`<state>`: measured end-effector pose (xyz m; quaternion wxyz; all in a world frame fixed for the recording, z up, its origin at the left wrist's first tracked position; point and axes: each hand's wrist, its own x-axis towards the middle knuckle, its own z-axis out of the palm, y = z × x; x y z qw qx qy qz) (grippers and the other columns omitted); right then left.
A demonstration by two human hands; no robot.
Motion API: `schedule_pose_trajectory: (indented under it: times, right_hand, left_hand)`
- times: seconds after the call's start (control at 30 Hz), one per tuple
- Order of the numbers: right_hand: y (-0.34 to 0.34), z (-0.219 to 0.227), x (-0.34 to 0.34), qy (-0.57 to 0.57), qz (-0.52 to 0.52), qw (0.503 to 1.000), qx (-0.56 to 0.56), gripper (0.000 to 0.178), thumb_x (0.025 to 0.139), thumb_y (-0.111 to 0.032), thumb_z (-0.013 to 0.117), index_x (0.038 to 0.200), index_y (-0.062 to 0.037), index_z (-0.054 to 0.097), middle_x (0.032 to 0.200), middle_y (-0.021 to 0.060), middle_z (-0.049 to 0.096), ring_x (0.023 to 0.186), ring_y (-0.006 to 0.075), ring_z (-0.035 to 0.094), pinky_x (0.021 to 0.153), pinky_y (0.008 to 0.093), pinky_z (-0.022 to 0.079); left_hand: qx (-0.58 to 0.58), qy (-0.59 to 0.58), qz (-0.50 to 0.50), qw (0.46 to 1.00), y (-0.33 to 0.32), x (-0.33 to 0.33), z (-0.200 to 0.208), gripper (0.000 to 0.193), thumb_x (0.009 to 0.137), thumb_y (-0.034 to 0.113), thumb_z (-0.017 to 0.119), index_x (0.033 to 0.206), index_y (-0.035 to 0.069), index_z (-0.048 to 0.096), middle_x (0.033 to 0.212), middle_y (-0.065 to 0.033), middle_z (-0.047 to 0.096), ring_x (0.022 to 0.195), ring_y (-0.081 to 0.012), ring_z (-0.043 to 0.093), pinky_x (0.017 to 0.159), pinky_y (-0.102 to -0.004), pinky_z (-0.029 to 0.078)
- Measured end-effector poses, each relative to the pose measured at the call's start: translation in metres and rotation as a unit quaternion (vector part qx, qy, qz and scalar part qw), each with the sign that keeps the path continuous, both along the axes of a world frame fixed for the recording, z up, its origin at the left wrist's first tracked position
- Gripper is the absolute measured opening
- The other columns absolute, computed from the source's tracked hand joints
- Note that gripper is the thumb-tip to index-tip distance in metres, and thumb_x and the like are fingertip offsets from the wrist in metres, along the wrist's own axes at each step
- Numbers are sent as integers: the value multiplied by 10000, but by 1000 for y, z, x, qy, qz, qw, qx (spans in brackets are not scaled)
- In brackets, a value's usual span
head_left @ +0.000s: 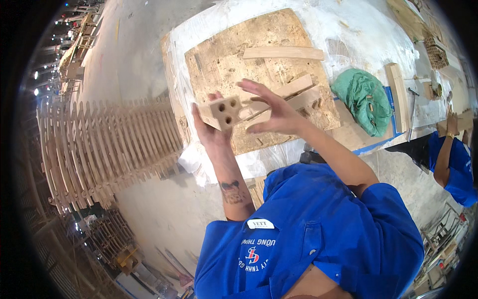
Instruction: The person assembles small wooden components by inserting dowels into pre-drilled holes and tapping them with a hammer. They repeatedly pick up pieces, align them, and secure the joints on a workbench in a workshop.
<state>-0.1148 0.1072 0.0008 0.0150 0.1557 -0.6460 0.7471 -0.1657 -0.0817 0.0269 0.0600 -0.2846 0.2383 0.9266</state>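
Wooden block (225, 113), pale, with dark round holes in its end: where was it?

"Just left of centre in the upper half of the frame, in the left hand (211, 135), whose fingers were curled round it from the left and below."

"And the right hand (283, 115)?"

"Just right of the block, with thumb and fingers spread wide."

"What lay beyond them?"

"Loose wooden pieces (297, 86) on a worn board (219, 60), upper centre, with a wooden strip (284, 52) above them. The board lay on a film-covered desk (368, 35), and a green bag (362, 99) sat right of centre."

"Farther off?"

"A row of slim wooden slats (109, 144) stood at the left, and a co-worker (455, 167) in blue was at the right edge."
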Motion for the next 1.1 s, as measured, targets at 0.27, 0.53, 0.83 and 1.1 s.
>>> schedule_pose_trajectory:
  times: [0.27,0.53,0.83,1.1]
  right_hand:
    - [-3,74,56,130,69,988,56,583,697,-90,748,1270,-141,656,1306,98,667,1206,314,637,1016,393,518]
    - [18,68,102,-2,-245,970,-4,345,796,-136,810,1083,-27,652,971,67,712,891,164,673,805,338,548]
    - [13,27,139,-71,-350,931,-71,239,855,-35,764,1055,13,642,985,55,696,887,112,649,773,289,533]
    - [22,3,141,-50,-371,927,-35,335,842,14,757,1121,15,569,989,36,652,898,96,630,781,260,527]
  left_hand:
    - [12,71,-208,975,15,103,-22,496,1027,545,498,1242,111,607,1119,-90,683,1001,-223,700,842,-419,618]
    - [-345,72,-426,833,17,150,-34,569,1041,572,472,1151,50,669,926,-43,663,922,-174,681,760,-311,537]
    - [-728,89,-419,536,-52,139,-136,398,970,329,643,1187,-3,661,950,-172,735,903,-259,718,819,-360,543]
    - [-712,269,-411,502,23,162,-160,399,860,321,763,1152,63,678,1073,-178,680,1001,-378,676,835,-467,544]
